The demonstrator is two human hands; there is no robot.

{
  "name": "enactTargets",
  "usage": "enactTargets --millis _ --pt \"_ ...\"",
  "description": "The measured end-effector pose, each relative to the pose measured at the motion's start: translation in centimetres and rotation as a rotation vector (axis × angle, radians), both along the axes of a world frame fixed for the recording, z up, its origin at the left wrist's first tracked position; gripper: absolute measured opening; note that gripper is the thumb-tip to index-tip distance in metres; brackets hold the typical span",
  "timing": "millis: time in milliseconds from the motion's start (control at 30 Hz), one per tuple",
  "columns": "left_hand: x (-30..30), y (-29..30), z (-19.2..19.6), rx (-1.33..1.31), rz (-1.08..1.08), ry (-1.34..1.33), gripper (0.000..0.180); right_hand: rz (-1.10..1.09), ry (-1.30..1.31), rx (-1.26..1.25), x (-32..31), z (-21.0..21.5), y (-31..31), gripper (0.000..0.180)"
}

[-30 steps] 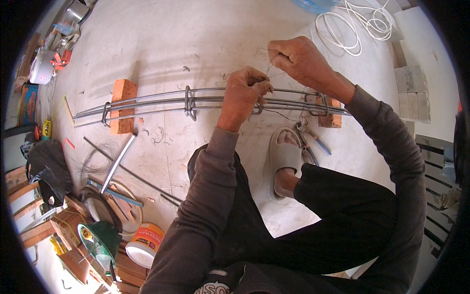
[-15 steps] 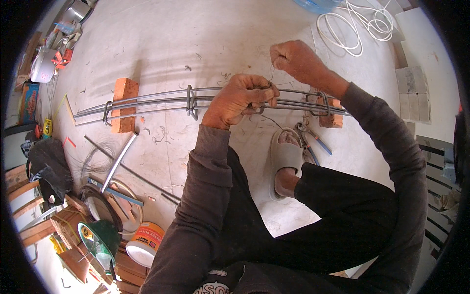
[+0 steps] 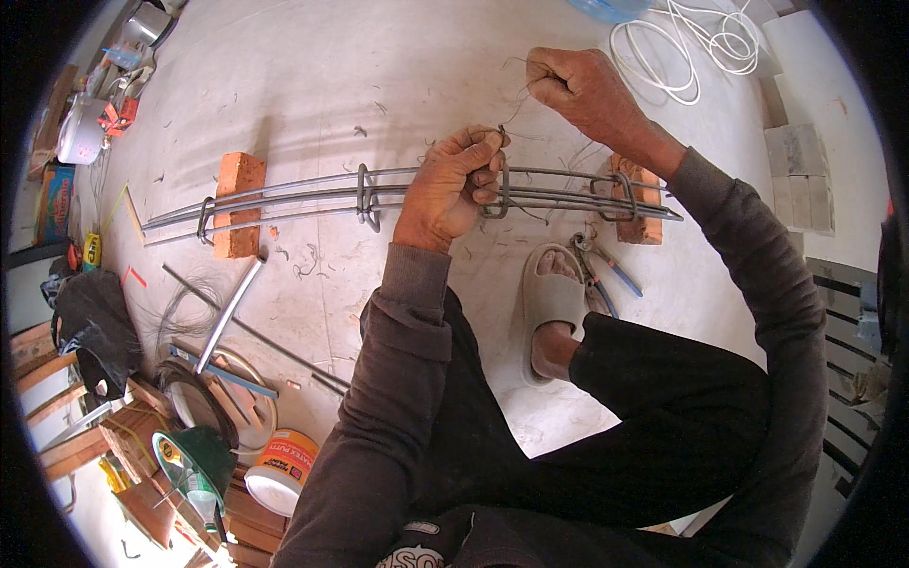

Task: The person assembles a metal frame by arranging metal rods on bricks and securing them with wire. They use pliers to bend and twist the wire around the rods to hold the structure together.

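Observation:
Long steel bars (image 3: 317,202), joined by several bent stirrups, lie across two bricks on the floor. My left hand (image 3: 450,189) is closed at the middle-right stirrup (image 3: 506,180), thumb and fingers pinching its upper end. Above and to the right, raised off the bars, my right hand (image 3: 579,85) makes a fist around thin tie wire (image 3: 517,110). The wire runs down from the fist toward the left fingertips. Another dark wire tail sticks out below the bars beside that stirrup. What lies inside the left palm is hidden.
One brick (image 3: 240,180) props the bars at the left, another brick (image 3: 640,225) at the right. Pliers-like cutters (image 3: 606,270) lie beside my sandalled foot (image 3: 554,303). White cable (image 3: 653,71) is coiled far right. Tubes, loose wire and a putty bucket (image 3: 282,464) lie at left.
My right hand has risen slightly, drawing the wire up. My left hand has shifted a little left and turned, so the middle-right stirrup now shows.

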State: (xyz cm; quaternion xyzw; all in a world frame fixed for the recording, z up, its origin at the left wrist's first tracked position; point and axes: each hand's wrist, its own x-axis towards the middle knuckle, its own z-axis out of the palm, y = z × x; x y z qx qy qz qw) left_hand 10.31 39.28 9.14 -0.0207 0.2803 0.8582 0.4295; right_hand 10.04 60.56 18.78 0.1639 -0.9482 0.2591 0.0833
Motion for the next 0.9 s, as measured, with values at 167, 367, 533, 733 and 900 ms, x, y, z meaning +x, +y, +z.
enactTargets --millis 167,367,533,733,900 --pt "0.0 -0.1 1.0 -0.187 0.002 0.161 0.010 0.087 0.155 0.142 -0.5 0.5 -0.8 0.014" --pt "0.8 1.1 1.9 -0.302 -0.080 0.307 0.011 0.223 0.237 0.241 -0.7 -0.1 -1.3 0.016" --pt "1.6 2.3 2.8 -0.327 -0.085 0.354 0.010 0.232 0.201 0.388 0.1 0.4 -2.4 0.017" --pt "1.9 2.7 2.5 -0.338 0.194 0.172 0.007 0.188 0.215 0.342 0.9 1.4 -3.6 0.017" --pt "0.6 1.2 1.3 -0.264 0.298 0.057 0.009 0.035 0.029 0.067 3.4 1.0 -4.9 0.013"
